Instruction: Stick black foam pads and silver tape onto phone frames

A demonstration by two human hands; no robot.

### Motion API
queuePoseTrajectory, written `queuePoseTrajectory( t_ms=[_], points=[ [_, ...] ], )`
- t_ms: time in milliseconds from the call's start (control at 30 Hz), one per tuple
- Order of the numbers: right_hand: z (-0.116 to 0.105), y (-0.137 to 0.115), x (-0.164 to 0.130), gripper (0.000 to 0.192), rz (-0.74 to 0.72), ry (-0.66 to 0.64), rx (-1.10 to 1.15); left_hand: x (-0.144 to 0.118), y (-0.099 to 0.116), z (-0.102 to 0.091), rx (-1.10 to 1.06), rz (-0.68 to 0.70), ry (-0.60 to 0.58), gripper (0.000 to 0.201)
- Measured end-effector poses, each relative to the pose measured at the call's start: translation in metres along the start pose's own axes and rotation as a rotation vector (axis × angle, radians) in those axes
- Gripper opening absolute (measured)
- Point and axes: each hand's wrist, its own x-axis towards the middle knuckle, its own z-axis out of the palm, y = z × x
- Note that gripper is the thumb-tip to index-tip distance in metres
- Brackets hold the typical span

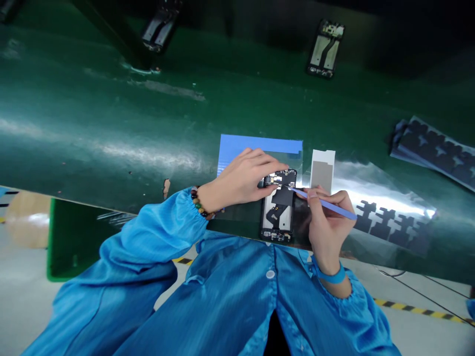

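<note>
An opened phone lies on the bench with its inner parts showing. A black sticker covers part of its upper half; whether it is stuck down I cannot tell. My left hand grips the phone's upper left, fingers at the top edge and thumb on the left side. In my right hand are blue tweezers, closed in the fingers like a pen. Their tips touch or hover over the sticker's right edge. A blue-edged sheet lies partly under my left hand.
A white and grey card lies right of the phone. A clear sheet with black stickers is farther right, near a stack of sticker sheets. Other opened phones lie at the back. A green bin stands below the bench edge.
</note>
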Motion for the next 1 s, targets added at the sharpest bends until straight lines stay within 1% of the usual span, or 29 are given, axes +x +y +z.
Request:
queuePoseTrajectory(
  t_ms=[100,200,267,333,433,467,500,533,567,600,633,667,700,733,767,800,867,933,967,1000],
  points=[
    [0.001,0.0,0.0,0.034,-0.002,-0.002,0.003,-0.002,0.0,0.001,0.023,0.013,-0.005,0.039],
    [0.002,0.001,0.0,0.035,-0.004,-0.008,0.006,-0.003,0.0,0.003,0.112,0.072,-0.012,0.031],
    [0.0,0.002,0.0,0.035,0.003,0.0,0.023,-0.001,0.002,0.004,0.204,0.11,-0.022,0.031],
    [-0.006,0.0,0.005,0.03,-0.004,0.052,0.043,0.0,0.005,0.003,0.285,0.118,-0.036,0.037],
    [-0.023,-0.016,0.023,0.012,-0.127,0.197,-0.009,-0.007,0.015,-0.002,0.342,0.122,-0.059,0.042],
    [-0.028,-0.026,0.033,0.007,-0.186,0.224,-0.042,-0.013,0.02,-0.004,0.32,0.149,-0.069,0.043],
    [-0.034,-0.036,0.044,0.008,-0.237,0.218,-0.066,-0.023,0.026,-0.004,0.282,0.186,-0.089,0.046],
    [-0.037,-0.046,0.057,0.011,-0.27,0.174,-0.075,-0.034,0.033,-0.004,0.238,0.232,-0.113,0.054],
    [-0.04,-0.057,0.071,0.014,-0.298,0.106,-0.08,-0.046,0.04,-0.001,0.2,0.272,-0.145,0.067],
    [-0.04,-0.065,0.088,0.018,-0.302,0.009,-0.092,-0.059,0.046,0.002,0.204,0.292,-0.177,0.075],
    [-0.037,-0.071,0.106,0.021,-0.294,-0.111,-0.118,-0.07,0.051,0.008,0.242,0.301,-0.176,0.072],
    [-0.032,-0.074,0.127,0.023,-0.278,-0.248,-0.184,-0.08,0.055,0.013,0.298,0.296,-0.146,0.06],
    [-0.024,-0.074,0.149,0.025,-0.28,-0.334,-0.259,-0.088,0.057,0.019,0.342,0.295,-0.093,0.047],
    [-0.012,-0.069,0.173,0.025,-0.287,-0.38,-0.324,-0.093,0.059,0.024,0.369,0.3,-0.03,0.039],
    [0.001,-0.062,0.197,0.025,-0.302,-0.384,-0.404,-0.095,0.061,0.027,0.375,0.311,0.028,0.033],
    [0.016,-0.053,0.221,0.027,-0.309,-0.355,-0.492,-0.096,0.063,0.028,0.363,0.332,0.08,0.028],
    [0.05,-0.03,0.262,0.033,-0.277,-0.273,-0.641,-0.095,0.066,0.022,0.322,0.385,0.16,0.022],
    [0.081,-0.008,0.292,0.028,-0.228,-0.191,-0.665,-0.093,0.069,0.007,0.3,0.419,0.223,0.023],
    [0.094,0.001,0.302,0.028,-0.204,-0.168,-0.659,-0.092,0.069,-0.003,0.297,0.42,0.236,0.026],
    [0.105,0.008,0.31,0.027,-0.186,-0.172,-0.678,-0.089,0.067,-0.013,0.294,0.407,0.24,0.029]
  ],
)
